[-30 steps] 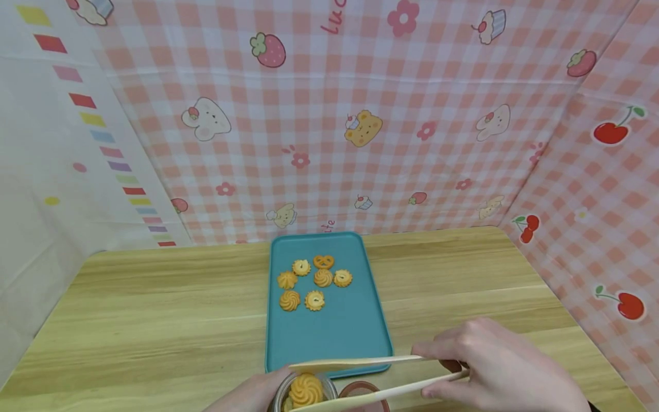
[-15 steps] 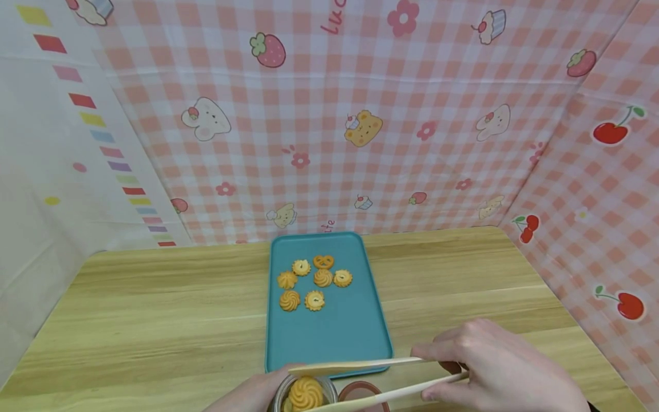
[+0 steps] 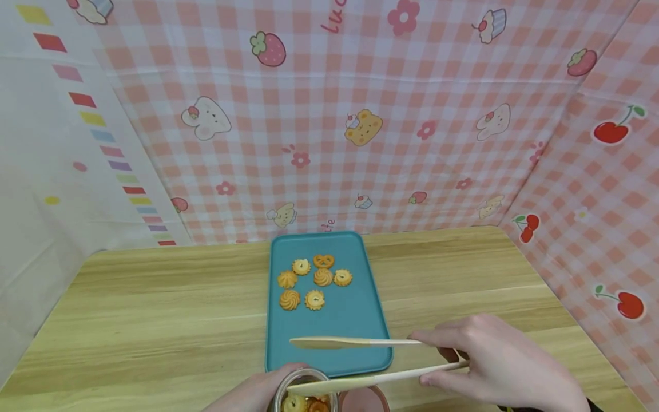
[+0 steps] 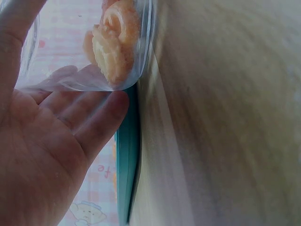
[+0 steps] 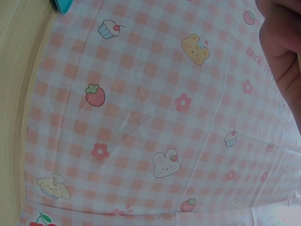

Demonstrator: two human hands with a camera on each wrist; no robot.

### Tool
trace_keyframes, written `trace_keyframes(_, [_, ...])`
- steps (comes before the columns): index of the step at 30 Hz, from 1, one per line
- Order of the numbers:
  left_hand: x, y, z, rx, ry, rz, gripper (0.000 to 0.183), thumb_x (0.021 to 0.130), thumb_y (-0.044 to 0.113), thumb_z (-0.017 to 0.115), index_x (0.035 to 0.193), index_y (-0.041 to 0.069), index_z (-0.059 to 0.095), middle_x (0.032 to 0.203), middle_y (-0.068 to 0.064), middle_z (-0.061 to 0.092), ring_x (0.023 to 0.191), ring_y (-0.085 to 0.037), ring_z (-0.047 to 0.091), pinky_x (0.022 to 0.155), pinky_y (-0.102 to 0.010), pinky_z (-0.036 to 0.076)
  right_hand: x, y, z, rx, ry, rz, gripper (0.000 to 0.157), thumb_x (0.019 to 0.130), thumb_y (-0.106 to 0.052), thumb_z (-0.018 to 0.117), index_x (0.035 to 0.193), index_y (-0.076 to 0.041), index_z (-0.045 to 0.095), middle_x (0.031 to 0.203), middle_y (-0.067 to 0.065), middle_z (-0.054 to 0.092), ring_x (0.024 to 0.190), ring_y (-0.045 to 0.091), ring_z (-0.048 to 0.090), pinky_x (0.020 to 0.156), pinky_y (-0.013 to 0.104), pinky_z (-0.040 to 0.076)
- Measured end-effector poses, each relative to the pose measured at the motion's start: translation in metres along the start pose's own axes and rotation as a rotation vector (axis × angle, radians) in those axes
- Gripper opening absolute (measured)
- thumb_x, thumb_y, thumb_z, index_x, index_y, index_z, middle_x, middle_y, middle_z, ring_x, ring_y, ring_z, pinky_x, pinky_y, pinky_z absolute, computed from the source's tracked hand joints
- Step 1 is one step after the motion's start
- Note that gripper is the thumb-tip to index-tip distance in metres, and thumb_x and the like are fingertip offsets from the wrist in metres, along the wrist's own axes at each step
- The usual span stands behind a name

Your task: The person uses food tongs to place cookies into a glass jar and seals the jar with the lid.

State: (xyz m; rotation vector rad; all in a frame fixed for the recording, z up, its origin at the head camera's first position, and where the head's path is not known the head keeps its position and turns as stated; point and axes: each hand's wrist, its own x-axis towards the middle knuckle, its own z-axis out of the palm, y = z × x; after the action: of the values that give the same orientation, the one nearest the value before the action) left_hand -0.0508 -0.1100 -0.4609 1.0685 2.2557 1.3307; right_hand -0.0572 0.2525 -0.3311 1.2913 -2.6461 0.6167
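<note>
My left hand (image 3: 257,390) holds a clear jar (image 4: 84,86) at the bottom of the head view, thumb on one side and fingers on the other. Cookies (image 4: 115,42) lie inside it, and several show through its mouth. In my right hand (image 3: 496,357) is a pair of light wooden tongs (image 3: 334,343), pinched between thumb and fingers. The tongs' arms are spread with nothing between them; the nearer one crosses over the jar's mouth, the farther one over the tray. The right wrist view catches only part of the right hand (image 5: 284,52).
A teal tray (image 3: 350,329) lies beyond the jar, with several cookies (image 3: 289,300) and a small pretzel (image 3: 323,261) on its far half. A round, reddish-rimmed lid (image 3: 364,399) sits right of the jar. Checkered cloth (image 3: 319,171) hangs behind and beside the wooden table (image 3: 165,320).
The tongs in my right hand have risen away from the jar toward the tray. A swirl cookie seen at the jar's mouth no longer shows there; other cookies show inside. My left hand stays put.
</note>
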Motion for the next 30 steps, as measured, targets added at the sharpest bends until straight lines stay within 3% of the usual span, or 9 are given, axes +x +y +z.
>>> trace_keyframes(4, [-0.004,-0.003,-0.007,-0.005,-0.069,-0.033,0.064,0.085,0.04,0.071,0.141,0.025,0.044,0.121,0.012,0.06,0.104,-0.004,0.057,0.083,-0.029,0.048,0.003,0.003,0.003,-0.052,0.027,0.028,0.031,0.082,-0.044,0.072,0.111,-0.035,0.066,0.069,-0.027,0.037,0.054,-0.011,0.03,0.049,0.003,0.024])
trace_keyframes(13, [-0.003,-0.002,-0.005,0.01,-0.046,-0.024,0.067,0.083,0.042,0.072,0.14,0.021,0.044,0.124,0.012,0.058,0.108,-0.006,0.056,0.087,-0.031,0.047,0.009,0.006,0.01,-0.137,0.009,0.173,0.037,0.083,-0.057,0.064,0.108,-0.031,0.07,0.062,-0.026,0.033,0.051,-0.008,0.025,0.045,0.013,0.025])
trace_keyframes(25, [-0.002,0.0,-0.003,-0.012,-0.042,-0.041,0.065,0.083,0.044,0.072,0.139,0.028,0.044,0.123,0.014,0.058,0.107,-0.005,0.056,0.089,-0.03,0.046,0.017,0.017,0.024,-0.219,0.048,0.196,0.026,0.081,-0.052,0.07,0.1,-0.035,0.067,0.057,-0.023,0.026,0.049,-0.007,0.023,0.043,0.016,0.02])
trace_keyframes(30, [-0.002,0.0,-0.004,-0.008,-0.045,-0.045,0.066,0.083,0.043,0.072,0.14,0.024,0.045,0.123,0.014,0.058,0.107,-0.005,0.055,0.089,-0.03,0.046,0.02,0.023,0.032,-0.251,0.029,0.241,0.024,0.081,-0.051,0.07,0.097,-0.033,0.067,0.054,-0.021,0.027,0.047,-0.005,0.023,0.043,0.018,0.02])
